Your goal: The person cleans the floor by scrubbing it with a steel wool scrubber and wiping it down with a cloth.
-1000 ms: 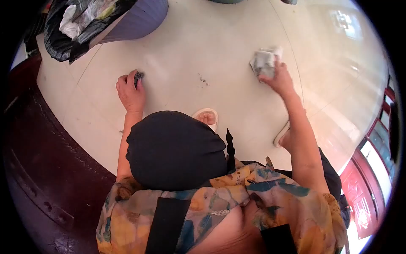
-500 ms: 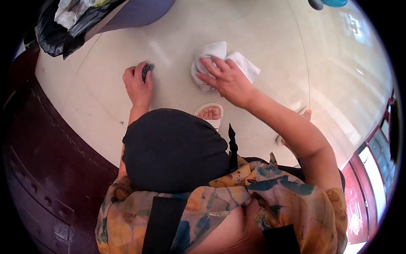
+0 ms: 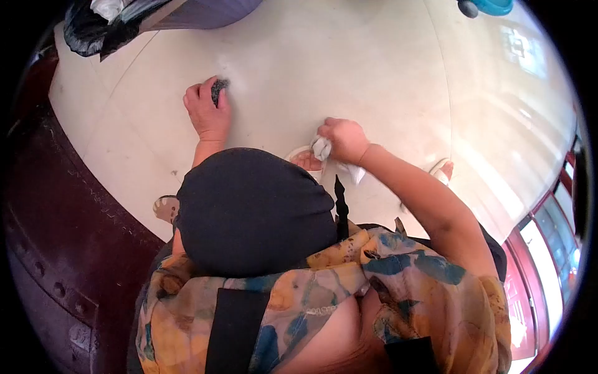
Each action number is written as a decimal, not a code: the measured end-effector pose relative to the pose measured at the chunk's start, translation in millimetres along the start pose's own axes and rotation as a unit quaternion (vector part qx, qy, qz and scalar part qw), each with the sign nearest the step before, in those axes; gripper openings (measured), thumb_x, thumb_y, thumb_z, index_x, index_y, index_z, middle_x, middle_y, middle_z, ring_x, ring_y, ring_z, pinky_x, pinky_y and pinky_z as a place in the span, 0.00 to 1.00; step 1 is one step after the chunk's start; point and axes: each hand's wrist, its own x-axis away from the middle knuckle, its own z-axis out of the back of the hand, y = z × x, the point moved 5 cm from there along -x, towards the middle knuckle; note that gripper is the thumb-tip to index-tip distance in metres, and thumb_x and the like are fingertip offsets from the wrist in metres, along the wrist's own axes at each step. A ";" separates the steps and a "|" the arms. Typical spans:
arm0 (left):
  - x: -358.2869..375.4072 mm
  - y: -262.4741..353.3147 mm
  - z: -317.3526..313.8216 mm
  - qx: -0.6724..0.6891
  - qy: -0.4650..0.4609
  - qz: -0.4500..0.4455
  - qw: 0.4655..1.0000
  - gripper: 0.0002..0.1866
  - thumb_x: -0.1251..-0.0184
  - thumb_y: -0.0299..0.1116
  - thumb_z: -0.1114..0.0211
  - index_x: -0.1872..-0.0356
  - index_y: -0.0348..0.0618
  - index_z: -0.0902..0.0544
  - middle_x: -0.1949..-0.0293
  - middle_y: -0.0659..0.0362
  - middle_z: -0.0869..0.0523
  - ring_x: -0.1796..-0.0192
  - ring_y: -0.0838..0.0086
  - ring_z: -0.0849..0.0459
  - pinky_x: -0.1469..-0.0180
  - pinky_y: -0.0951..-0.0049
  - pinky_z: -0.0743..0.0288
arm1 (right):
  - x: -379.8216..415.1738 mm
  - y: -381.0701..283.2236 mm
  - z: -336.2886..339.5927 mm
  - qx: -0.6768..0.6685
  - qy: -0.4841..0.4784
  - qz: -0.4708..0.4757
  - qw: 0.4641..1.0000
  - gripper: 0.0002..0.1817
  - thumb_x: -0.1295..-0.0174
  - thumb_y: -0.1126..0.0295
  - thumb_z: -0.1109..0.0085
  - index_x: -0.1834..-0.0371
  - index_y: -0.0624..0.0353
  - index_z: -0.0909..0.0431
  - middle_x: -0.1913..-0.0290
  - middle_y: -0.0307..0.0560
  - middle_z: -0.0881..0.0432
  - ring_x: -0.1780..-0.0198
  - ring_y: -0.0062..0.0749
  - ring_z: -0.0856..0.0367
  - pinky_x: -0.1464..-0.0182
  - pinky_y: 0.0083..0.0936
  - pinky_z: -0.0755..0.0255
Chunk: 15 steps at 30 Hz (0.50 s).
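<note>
My left hand [image 3: 207,113] is closed round a dark grey steel wool scourer [image 3: 218,92], pressed against the pale tiled floor [image 3: 274,68]. To its right, my right hand [image 3: 347,140] grips a bunched white cloth [image 3: 321,148]. Part of the cloth hangs below the fist, and its fingers partly hide the rest. Just behind the cloth is a foot in a white sandal [image 3: 305,160].
A purplish bin [image 3: 215,15] with a black bag [image 3: 93,34] stands at the upper left. Dark red wooden furniture [image 3: 62,237] lines the left side. A teal object [image 3: 496,6] lies at the top right. Other sandalled feet [image 3: 443,170] show at right and left.
My right hand has gathered the cloth off its spread position and drawn it back towards my body. My left hand keeps the scourer on the floor. The view has shifted slightly.
</note>
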 end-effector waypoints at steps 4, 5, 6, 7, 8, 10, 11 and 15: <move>2.1 -1.0 -1.0 0.000 0.004 0.011 1.000 0.20 0.48 0.32 0.32 0.51 0.54 0.21 0.55 0.54 0.28 0.52 0.56 0.29 0.48 0.59 0.31 | 25.6 24.1 57.0 -0.369 -0.069 -0.131 0.918 0.24 0.67 0.77 0.29 0.59 0.58 0.18 0.63 0.37 0.16 0.62 0.23 0.20 0.52 0.22 0.26; 3.4 -2.2 -1.2 0.003 0.000 0.011 1.000 0.19 0.47 0.32 0.33 0.51 0.53 0.21 0.55 0.53 0.27 0.51 0.56 0.29 0.47 0.58 0.32 | 28.5 14.7 85.5 -0.405 -0.080 -0.113 0.904 0.31 0.71 0.74 0.25 0.55 0.59 0.21 0.61 0.37 0.17 0.59 0.23 0.22 0.49 0.22 0.29; 3.0 -3.1 -1.6 0.007 -0.001 0.009 1.000 0.19 0.46 0.32 0.33 0.51 0.51 0.21 0.55 0.52 0.27 0.50 0.56 0.29 0.45 0.58 0.33 | 34.0 -6.3 125.4 -0.370 -0.049 -0.078 0.924 0.32 0.71 0.74 0.26 0.52 0.58 0.22 0.60 0.37 0.18 0.56 0.23 0.23 0.47 0.22 0.30; 1.7 -3.2 -1.9 0.011 0.002 0.008 1.000 0.18 0.45 0.32 0.34 0.50 0.50 0.21 0.55 0.51 0.27 0.49 0.55 0.29 0.44 0.58 0.34 | 38.5 -25.1 158.1 -0.385 -0.023 -0.044 0.922 0.33 0.71 0.75 0.27 0.52 0.59 0.22 0.59 0.37 0.19 0.54 0.24 0.24 0.46 0.23 0.31; 2.3 -4.2 -2.9 0.013 -0.008 0.015 1.000 0.18 0.45 0.32 0.34 0.50 0.49 0.21 0.56 0.51 0.27 0.49 0.55 0.29 0.44 0.58 0.34 | 45.9 -51.9 193.0 -0.399 0.021 -0.034 0.916 0.34 0.71 0.76 0.29 0.50 0.60 0.23 0.57 0.38 0.21 0.52 0.25 0.25 0.46 0.24 0.31; 1.4 -8.4 -1.9 0.019 -0.012 0.032 0.999 0.19 0.45 0.31 0.34 0.50 0.49 0.21 0.56 0.51 0.26 0.49 0.55 0.29 0.44 0.58 0.33 | 54.3 -86.4 245.3 -0.482 0.078 0.076 0.870 0.35 0.65 0.72 0.30 0.46 0.63 0.26 0.53 0.42 0.22 0.51 0.29 0.24 0.46 0.27 0.29; -0.3 -8.0 -0.3 0.021 -0.009 0.038 0.999 0.18 0.46 0.31 0.33 0.52 0.50 0.20 0.57 0.52 0.26 0.50 0.55 0.29 0.46 0.59 0.32 | 55.8 -106.4 269.5 -0.493 0.116 0.126 0.853 0.32 0.59 0.69 0.32 0.46 0.64 0.27 0.53 0.45 0.22 0.51 0.31 0.23 0.47 0.27 0.29; -1.3 -8.5 4.3 0.044 -0.005 0.061 0.997 0.19 0.49 0.29 0.32 0.53 0.51 0.20 0.57 0.52 0.26 0.51 0.56 0.28 0.49 0.59 0.29 | 23.1 -175.7 358.1 -0.474 0.245 0.300 0.791 0.20 0.42 0.63 0.39 0.51 0.65 0.26 0.57 0.47 0.21 0.54 0.32 0.21 0.53 0.26 0.28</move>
